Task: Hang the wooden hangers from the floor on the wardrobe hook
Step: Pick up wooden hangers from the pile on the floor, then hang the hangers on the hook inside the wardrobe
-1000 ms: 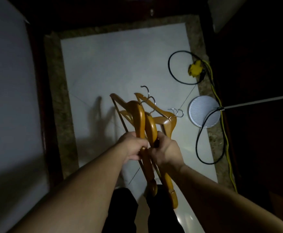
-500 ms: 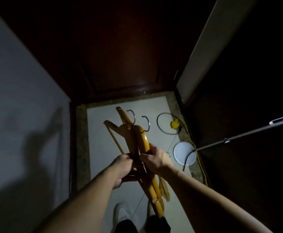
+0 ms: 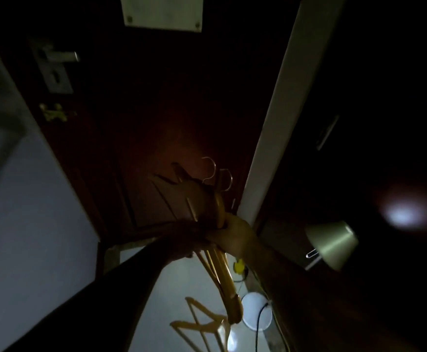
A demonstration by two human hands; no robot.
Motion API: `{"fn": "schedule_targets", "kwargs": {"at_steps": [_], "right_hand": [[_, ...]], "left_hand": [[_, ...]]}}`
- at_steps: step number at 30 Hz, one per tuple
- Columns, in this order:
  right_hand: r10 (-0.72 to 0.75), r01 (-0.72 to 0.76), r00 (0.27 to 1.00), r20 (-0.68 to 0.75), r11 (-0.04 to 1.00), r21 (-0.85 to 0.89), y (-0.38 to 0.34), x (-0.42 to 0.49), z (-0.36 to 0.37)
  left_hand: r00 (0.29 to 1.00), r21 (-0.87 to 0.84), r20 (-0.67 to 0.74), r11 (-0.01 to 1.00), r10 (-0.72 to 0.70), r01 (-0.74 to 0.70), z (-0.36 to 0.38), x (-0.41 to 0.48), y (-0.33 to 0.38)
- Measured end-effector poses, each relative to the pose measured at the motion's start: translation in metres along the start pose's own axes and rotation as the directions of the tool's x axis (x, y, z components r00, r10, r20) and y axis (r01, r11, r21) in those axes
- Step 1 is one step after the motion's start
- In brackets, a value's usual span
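Against the dark door point(image 3: 156, 110), arms outstretched: right hand point(image 3: 232, 236), fingers point(image 3: 217, 235) tight round the wooden hangers point(image 3: 204, 199); left hand point(image 3: 184, 246), hold unclear.

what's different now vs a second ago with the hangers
The bundle of orange wooden hangers has risen from low over the pale floor to in front of the dark brown door, metal hooks uppermost. Nothing was let go: the right hand and the left hand keep their grip on it. The white round disc and yellow plug stay on the floor.
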State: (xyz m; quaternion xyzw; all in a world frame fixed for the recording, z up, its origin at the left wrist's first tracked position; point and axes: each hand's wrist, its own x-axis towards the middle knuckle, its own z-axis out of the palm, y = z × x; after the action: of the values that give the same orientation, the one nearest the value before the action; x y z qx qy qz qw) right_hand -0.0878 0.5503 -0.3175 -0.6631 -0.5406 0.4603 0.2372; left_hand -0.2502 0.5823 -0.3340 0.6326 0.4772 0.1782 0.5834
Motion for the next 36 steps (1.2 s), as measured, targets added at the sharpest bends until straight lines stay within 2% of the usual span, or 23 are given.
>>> {"fn": "schedule_targets", "kwargs": {"at_steps": [2,4,8,10,12,16,19,22,24,26,28,31,36], "right_hand": [[-0.006,0.004,0.999,-0.034,0.998,-0.064,-0.026,-0.022,-0.024],[-0.016,0.009,0.998,-0.055,0.991,-0.132,-0.046,-0.047,-0.049],[-0.038,0.018,0.997,-0.071,0.966,-0.257,-0.074,-0.109,-0.102],[-0.056,0.029,0.995,-0.079,0.949,-0.313,-0.077,-0.143,-0.128],[-0.064,0.026,0.993,-0.098,0.936,-0.351,-0.075,-0.180,-0.152],[-0.097,0.046,0.988,-0.117,0.927,-0.373,-0.069,-0.256,-0.200],[-0.093,0.029,0.982,-0.167,0.937,-0.348,-0.065,-0.313,-0.237],[-0.083,0.009,0.975,-0.206,0.941,-0.338,-0.050,-0.367,-0.272],[-0.060,-0.016,0.974,-0.216,0.942,-0.335,-0.037,-0.403,-0.293],[-0.048,-0.042,0.967,-0.249,0.937,-0.346,-0.027,-0.442,-0.310],[-0.016,-0.078,0.961,-0.277,0.943,-0.324,-0.018,-0.481,-0.325],[0.051,-0.144,0.943,-0.328,0.953,-0.266,0.001,-0.533,-0.344],[0.129,-0.247,0.897,-0.423,0.940,-0.237,0.034,-0.614,-0.366]], "left_hand": [[0.996,0.001,0.045,0.997,0.079,-0.079,0.006,-0.016,0.039],[0.986,0.088,0.064,0.983,0.155,-0.161,0.013,-0.031,0.072],[0.977,0.246,0.104,0.947,0.184,-0.205,0.032,-0.047,0.120],[0.973,0.408,0.029,0.886,0.227,-0.219,0.046,-0.056,0.142],[0.954,0.470,-0.026,0.846,0.299,-0.252,0.068,-0.076,0.169],[0.923,0.733,-0.020,0.633,0.385,-0.249,0.119,-0.107,0.219],[0.843,0.811,-0.128,0.545,0.523,-0.215,0.168,-0.133,0.257],[0.719,0.805,-0.249,0.551,0.648,-0.218,0.208,-0.155,0.290],[0.665,0.780,-0.269,0.563,0.697,-0.275,0.231,-0.170,0.310],[0.670,0.785,-0.204,0.528,0.714,-0.324,0.257,-0.183,0.328],[0.708,0.764,-0.079,0.499,0.701,-0.409,0.284,-0.196,0.344],[0.750,0.622,0.068,0.560,0.657,-0.547,0.328,-0.213,0.359],[0.704,0.512,0.145,0.556,0.695,-0.655,0.415,-0.244,0.377]]}}
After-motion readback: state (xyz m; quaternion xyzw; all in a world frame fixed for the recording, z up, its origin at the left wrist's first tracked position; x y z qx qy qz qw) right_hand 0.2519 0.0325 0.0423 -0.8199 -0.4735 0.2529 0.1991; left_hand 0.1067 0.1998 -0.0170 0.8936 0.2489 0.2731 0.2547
